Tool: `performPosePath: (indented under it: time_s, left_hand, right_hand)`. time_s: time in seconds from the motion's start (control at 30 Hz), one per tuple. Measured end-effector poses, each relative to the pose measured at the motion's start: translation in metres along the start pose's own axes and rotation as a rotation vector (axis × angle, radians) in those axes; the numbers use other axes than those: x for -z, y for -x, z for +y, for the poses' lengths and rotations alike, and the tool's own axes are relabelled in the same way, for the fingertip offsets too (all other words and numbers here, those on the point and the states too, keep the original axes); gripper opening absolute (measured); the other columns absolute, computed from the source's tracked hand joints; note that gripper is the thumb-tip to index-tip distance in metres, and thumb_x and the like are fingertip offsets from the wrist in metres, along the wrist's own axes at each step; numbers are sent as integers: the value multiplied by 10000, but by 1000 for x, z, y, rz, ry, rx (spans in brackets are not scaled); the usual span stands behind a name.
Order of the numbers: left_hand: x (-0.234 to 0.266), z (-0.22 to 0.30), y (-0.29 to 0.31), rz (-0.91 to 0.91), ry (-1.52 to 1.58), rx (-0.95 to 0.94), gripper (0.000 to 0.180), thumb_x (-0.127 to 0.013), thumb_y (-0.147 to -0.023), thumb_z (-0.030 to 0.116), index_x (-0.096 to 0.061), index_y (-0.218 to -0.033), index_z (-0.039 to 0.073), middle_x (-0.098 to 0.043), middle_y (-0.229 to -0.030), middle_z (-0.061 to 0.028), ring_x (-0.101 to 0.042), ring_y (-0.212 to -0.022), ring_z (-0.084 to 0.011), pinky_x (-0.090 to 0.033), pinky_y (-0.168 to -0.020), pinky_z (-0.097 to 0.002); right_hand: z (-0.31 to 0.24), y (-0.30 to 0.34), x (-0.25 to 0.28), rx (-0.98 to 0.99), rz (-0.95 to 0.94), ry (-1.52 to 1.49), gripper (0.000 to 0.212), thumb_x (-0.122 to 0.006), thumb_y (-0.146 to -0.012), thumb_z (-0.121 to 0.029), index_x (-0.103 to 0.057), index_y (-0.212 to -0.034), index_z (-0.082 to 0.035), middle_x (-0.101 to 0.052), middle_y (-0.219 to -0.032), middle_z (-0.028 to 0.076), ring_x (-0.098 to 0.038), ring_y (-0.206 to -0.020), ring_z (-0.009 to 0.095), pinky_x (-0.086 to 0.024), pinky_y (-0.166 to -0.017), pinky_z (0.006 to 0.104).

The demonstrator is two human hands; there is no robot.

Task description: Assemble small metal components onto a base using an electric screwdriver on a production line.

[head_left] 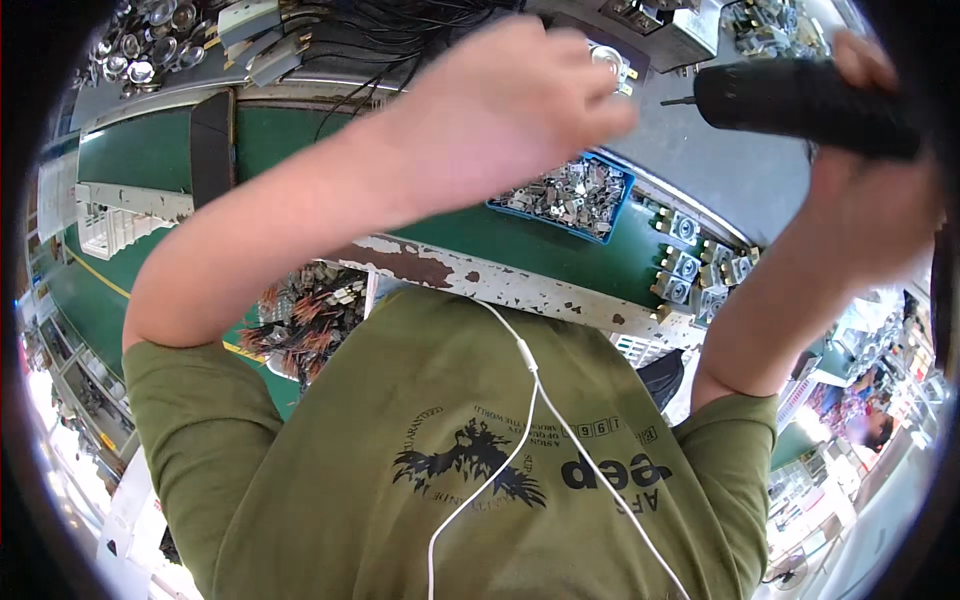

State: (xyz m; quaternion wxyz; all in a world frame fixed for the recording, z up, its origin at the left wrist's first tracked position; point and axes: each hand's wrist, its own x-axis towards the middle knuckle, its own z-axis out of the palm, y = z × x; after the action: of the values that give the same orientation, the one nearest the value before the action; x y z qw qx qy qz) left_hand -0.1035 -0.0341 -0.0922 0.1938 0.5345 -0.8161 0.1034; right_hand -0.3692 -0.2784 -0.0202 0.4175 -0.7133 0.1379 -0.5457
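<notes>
My left hand (520, 95) is raised over the bench, its fingers curled and slightly blurred. At its fingertips shows a small metal part (607, 62) with a round face and brass tabs; the fingers hide much of it. Farther right, my right hand (865, 190) is wrapped round a black electric screwdriver (790, 97). The tool lies nearly level, its thin bit (678, 101) pointing left toward the metal part, with a gap between them.
A blue tray (628, 195) of small metal pieces stands below my left hand. Several square metal parts (682, 265) sit to its right. Black cables (370, 45), round metal cups (140, 70) and a metal fixture (682, 35) are at the back. Copper-ended wires (310, 325) lie at my left.
</notes>
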Motion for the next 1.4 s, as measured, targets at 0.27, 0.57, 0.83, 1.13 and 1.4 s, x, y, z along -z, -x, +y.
performPosePath:
  time_s: [0.27,0.57,0.83,1.13,1.4]
  left_hand:
    - [-15,35,18,-213,2,-99,52,-685,-761,194,-655,-740,157,-604,-782,35,-611,-853,-160,-458,-774,-308]
    - [-12,37,13,-173,333,9,59,-625,-833,136,-655,-866,98,-622,-848,-22,-642,-866,-199,-520,-752,-349]
    - [-12,37,12,-141,462,17,92,-621,-845,138,-647,-882,59,-626,-903,-84,-657,-890,-244,-546,-756,-386]
    - [3,30,7,-202,536,-15,143,-648,-856,181,-655,-938,64,-637,-900,-78,-680,-882,-267,-557,-758,-417]
    - [37,-7,1,16,471,178,132,-652,-828,48,-654,-959,56,-621,-864,-125,-672,-843,-302,-548,-770,-442]
  right_hand:
    - [-21,-18,8,75,-26,-86,148,-696,-924,-33,-636,-1007,73,-666,-821,185,-646,-621,237,-568,-571,369]
    - [-32,-35,-137,191,-31,-140,121,-690,-915,4,-625,-991,74,-666,-781,191,-651,-611,259,-584,-574,393]
    - [-51,-16,-201,143,374,-79,178,-729,-913,-6,-603,-1001,83,-697,-869,201,-664,-616,252,-597,-551,398]
    - [-38,-41,-163,-16,-370,-38,527,-732,-870,-146,-573,-1321,75,-684,-1065,192,-683,-820,227,-571,-753,369]
    - [-62,-22,-212,21,153,51,388,-634,-960,28,-452,-1302,1,-727,-1050,193,-704,-694,174,-550,-568,250]
